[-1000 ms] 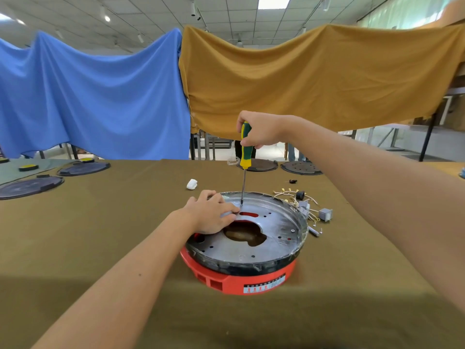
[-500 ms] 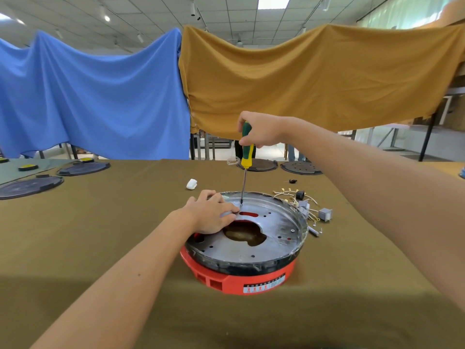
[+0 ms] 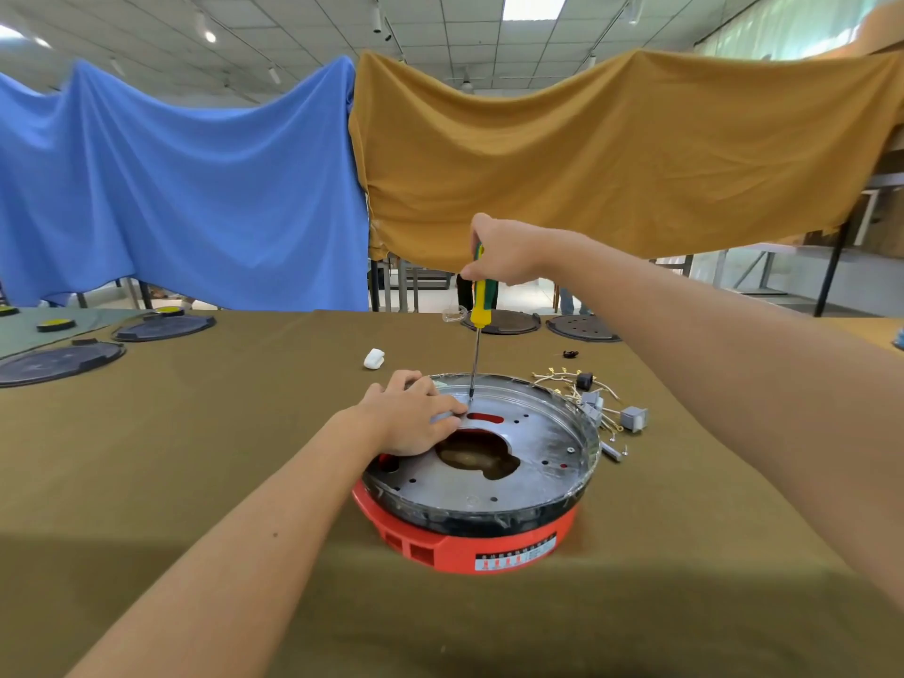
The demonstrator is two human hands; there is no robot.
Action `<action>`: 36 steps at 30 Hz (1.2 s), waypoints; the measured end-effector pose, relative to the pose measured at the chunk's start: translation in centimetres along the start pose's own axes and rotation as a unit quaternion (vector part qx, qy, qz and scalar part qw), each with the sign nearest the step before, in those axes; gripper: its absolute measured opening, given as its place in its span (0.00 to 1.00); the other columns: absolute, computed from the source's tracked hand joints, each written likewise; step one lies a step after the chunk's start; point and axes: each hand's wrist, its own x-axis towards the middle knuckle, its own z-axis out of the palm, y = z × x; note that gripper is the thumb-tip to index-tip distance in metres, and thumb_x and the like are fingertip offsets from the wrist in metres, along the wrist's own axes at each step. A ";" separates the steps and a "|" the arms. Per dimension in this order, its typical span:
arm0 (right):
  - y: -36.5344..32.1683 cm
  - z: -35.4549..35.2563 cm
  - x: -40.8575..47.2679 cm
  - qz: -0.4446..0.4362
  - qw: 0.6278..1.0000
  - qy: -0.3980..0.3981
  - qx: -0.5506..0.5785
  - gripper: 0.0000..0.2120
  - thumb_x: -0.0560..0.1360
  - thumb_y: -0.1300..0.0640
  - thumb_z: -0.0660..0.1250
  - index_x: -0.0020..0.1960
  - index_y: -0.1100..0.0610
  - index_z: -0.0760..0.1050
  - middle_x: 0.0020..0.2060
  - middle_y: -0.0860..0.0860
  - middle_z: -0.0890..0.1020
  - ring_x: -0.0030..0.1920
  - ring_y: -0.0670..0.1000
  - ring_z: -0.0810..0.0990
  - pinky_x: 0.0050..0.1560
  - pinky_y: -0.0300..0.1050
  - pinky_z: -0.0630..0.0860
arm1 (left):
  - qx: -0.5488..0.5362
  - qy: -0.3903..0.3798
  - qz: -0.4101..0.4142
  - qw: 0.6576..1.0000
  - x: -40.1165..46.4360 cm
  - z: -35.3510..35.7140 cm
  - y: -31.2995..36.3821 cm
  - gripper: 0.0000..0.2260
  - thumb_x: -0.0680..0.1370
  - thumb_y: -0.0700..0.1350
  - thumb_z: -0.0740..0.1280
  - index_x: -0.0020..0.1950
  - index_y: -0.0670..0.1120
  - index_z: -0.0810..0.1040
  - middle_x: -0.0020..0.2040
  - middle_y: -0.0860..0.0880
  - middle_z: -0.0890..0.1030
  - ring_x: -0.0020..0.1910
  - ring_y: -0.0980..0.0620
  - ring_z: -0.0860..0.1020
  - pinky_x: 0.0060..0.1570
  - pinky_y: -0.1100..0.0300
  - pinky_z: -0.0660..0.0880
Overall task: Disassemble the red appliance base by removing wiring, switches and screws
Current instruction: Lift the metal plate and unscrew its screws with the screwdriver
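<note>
Right in the middle of the tabletop (image 3: pixel 146 482) sits one round red base (image 3: pixel 469 548), made of plastic, with one shiny gray metal plate (image 3: pixel 538 462) on top. The plate is flat with a raised rim, many small round holes and one big odd-shaped hole in its middle. The table wears a soft olive-brown cloth.

Two bare hands are at work. The left hand (image 3: pixel 408 418) lies on the near-left part of the plate, its fingers bent a little and pressing down on the metal. The right hand (image 3: pixel 504 254) is up high, its fingers curled tight round the top of one screwdriver (image 3: pixel 482 305). The screwdriver has a green and yellow handle and a thin steel rod. It stands almost straight up, and its tip touches the far side of the plate, just beside the left fingertips.

Just beside the base, toward the right edge, lies one messy pile of thin pale wires (image 3: pixel 572 384) with two small gray boxes (image 3: pixel 633 418) and one little black part (image 3: pixel 583 380). One small white lump (image 3: pixel 374 359) lies behind the base. Four dark round discs (image 3: pixel 58 362) lie flat near the far edge, two at the left and two past the screwdriver.

One blue cloth (image 3: pixel 186 188) and one mustard cloth (image 3: pixel 611 159) hang behind the table.
</note>
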 end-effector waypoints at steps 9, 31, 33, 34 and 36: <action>0.1 0.0 -0.1 0.023 1.000 0.003 0.004 0.14 0.79 0.48 0.63 0.56 0.58 0.66 0.45 0.52 0.75 0.39 0.50 0.71 0.39 0.46 0.68 | -0.002 -0.002 -0.001 1.000 -0.1 -0.1 0.1 0.19 0.83 0.61 0.48 0.74 0.66 0.61 0.74 0.52 0.63 0.77 0.48 0.46 0.70 0.39 0.54; 0.3 0.7 0.0 -0.027 0.999 0.020 0.026 0.12 0.81 0.52 0.65 0.58 0.57 0.66 0.42 0.51 0.74 0.40 0.51 0.72 0.36 0.44 0.68 | -0.009 0.000 -0.001 1.000 0.1 0.0 0.1 0.18 0.83 0.60 0.49 0.73 0.66 0.62 0.74 0.52 0.62 0.78 0.49 0.46 0.72 0.38 0.52; 0.0 0.3 -0.3 -0.024 0.995 -0.001 0.099 0.13 0.79 0.61 0.66 0.61 0.57 0.66 0.42 0.52 0.72 0.39 0.51 0.71 0.36 0.42 0.69 | -0.009 -0.003 0.000 1.000 0.1 0.0 0.1 0.18 0.83 0.60 0.49 0.74 0.66 0.62 0.74 0.52 0.62 0.78 0.49 0.46 0.72 0.38 0.52; -0.1 0.1 -0.4 -0.020 0.991 -0.008 0.132 0.16 0.77 0.65 0.65 0.61 0.58 0.66 0.42 0.53 0.71 0.38 0.50 0.71 0.36 0.42 0.70 | -0.010 -0.004 0.000 1.000 0.1 0.0 0.0 0.18 0.83 0.60 0.49 0.74 0.66 0.62 0.74 0.52 0.62 0.77 0.49 0.46 0.72 0.38 0.52; -0.1 -0.1 -0.5 -0.008 0.984 -0.010 0.176 0.20 0.72 0.71 0.63 0.62 0.60 0.67 0.43 0.54 0.72 0.39 0.50 0.71 0.35 0.42 0.70 | -0.010 -0.003 0.002 1.000 0.2 0.0 0.0 0.18 0.83 0.60 0.49 0.74 0.66 0.62 0.74 0.52 0.62 0.78 0.49 0.45 0.72 0.38 0.52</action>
